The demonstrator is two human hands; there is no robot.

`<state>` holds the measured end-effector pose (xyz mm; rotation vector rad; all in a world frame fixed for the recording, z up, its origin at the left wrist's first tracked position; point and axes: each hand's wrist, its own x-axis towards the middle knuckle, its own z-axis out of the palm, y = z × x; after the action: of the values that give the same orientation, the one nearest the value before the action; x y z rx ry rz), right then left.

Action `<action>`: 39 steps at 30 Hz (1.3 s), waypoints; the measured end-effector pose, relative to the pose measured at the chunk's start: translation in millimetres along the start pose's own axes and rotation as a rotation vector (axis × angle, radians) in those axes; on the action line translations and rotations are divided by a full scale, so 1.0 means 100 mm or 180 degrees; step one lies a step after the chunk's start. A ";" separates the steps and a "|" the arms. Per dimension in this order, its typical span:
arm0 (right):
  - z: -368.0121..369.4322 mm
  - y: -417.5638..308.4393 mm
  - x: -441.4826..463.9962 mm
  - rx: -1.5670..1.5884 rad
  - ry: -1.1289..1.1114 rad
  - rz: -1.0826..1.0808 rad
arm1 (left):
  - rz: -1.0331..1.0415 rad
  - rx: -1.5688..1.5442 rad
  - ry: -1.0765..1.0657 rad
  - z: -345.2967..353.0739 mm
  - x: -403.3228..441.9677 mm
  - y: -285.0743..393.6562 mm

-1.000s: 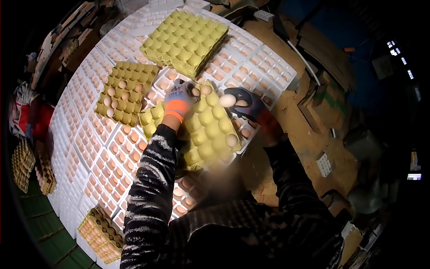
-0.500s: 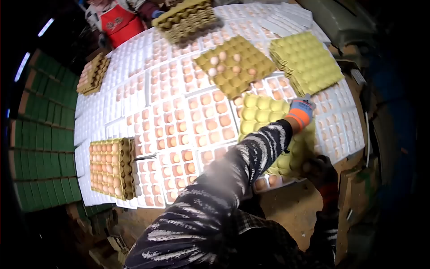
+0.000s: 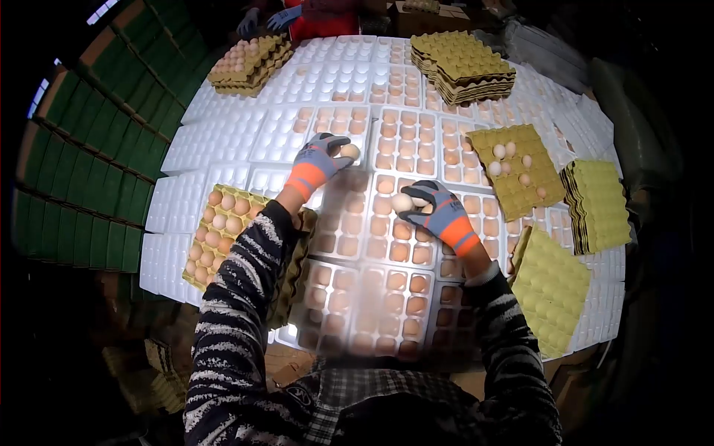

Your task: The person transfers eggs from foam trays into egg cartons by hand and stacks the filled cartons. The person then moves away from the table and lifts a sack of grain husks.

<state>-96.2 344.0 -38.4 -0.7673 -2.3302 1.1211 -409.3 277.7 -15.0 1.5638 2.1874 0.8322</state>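
Two arms in dark sleeves with white zebra-like stripes (image 3: 239, 297) stretch forward, set well apart. The left hand (image 3: 316, 163), in a grey-blue glove with an orange cuff, is the farther out; its fingers and thumb curl rightward in a narrow grip around a pale rounded egg (image 3: 349, 151). Under that hand lies a white plastic compartment tray (image 3: 355, 132); whether the egg touches it I cannot tell.

The right hand (image 3: 445, 214), in a matching glove, sits lower and nearer the body. Its forearm angles inward and its fingers point left, closed on a cream-white egg (image 3: 401, 204). A second egg seems tucked beneath those fingers, though they hide most of it. Just below this hand, brown eggs (image 3: 400, 253) fill the cells of another white tray.

Nearer the body than the left hand, beside its forearm, stands a yellow moulded-pulp tray loaded with eggs (image 3: 220, 227). To the right of the right hand lies an olive pulp tray (image 3: 540, 143) bearing several eggs, with a stack of yellow-green trays (image 3: 599, 208) farther right. Beside the right forearm is a pale yellow pulp tray (image 3: 554, 286). Far beyond the left hand, a co-worker's gloved hand (image 3: 285, 16) shows.
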 end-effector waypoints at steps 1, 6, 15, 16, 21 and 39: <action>0.26 0.08 0.43 -0.0379 -0.0042 0.0064 | 0.0012 0.0331 0.0255 -0.13 0.09 -0.41; 1.08 0.05 1.80 -0.1940 -0.0438 0.0758 | -0.0440 0.1246 -0.0413 -0.41 0.44 -1.07; 1.96 0.01 2.29 -0.2391 -0.0920 0.0274 | -0.0364 0.1324 -0.0932 -0.06 1.02 -1.39; 2.02 0.00 2.34 -0.2598 -0.1356 0.0361 | -0.0446 0.1242 -0.1080 -0.01 1.10 -1.48; 1.66 -0.04 2.34 -0.1795 -0.0132 0.0270 | 0.0154 -0.0013 0.0030 0.18 1.33 -1.48; -0.40 0.23 -1.81 -0.1831 0.2548 0.1086 | 0.0135 0.1313 0.0071 0.32 1.41 -2.07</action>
<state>69.9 261.0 -60.7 -1.5218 -1.8273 0.1276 -593.8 370.6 -159.5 1.7938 2.4636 0.4247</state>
